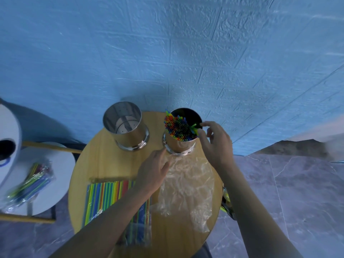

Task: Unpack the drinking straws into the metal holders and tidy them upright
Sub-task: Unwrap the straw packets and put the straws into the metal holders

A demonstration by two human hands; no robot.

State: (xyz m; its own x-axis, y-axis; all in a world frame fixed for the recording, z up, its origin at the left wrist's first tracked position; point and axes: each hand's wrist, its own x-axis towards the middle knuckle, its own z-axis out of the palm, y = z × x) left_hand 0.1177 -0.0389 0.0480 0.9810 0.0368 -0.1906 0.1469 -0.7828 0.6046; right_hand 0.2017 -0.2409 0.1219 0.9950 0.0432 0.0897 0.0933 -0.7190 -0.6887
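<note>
Two metal holders stand at the back of a round wooden table (pixel 104 161). The left holder (pixel 126 127) is empty. The right holder (pixel 181 144) is packed with coloured straws (pixel 176 127) standing upright. My right hand (pixel 216 142) is at that holder's right rim, its fingertips pinching a green straw end. My left hand (pixel 152 172) rests with straight fingers on an empty clear plastic bag (pixel 186 185) below the right holder. A sealed pack of coloured straws (pixel 111 200) lies flat at the table's front left, partly under my left forearm.
A white stool (pixel 61 164) at the left carries another bagged bundle of straws (pixel 31 181). A white rounded object (pixel 9 131) sits at the far left edge. The blue wall rises right behind the holders. Grey tiled floor lies to the right.
</note>
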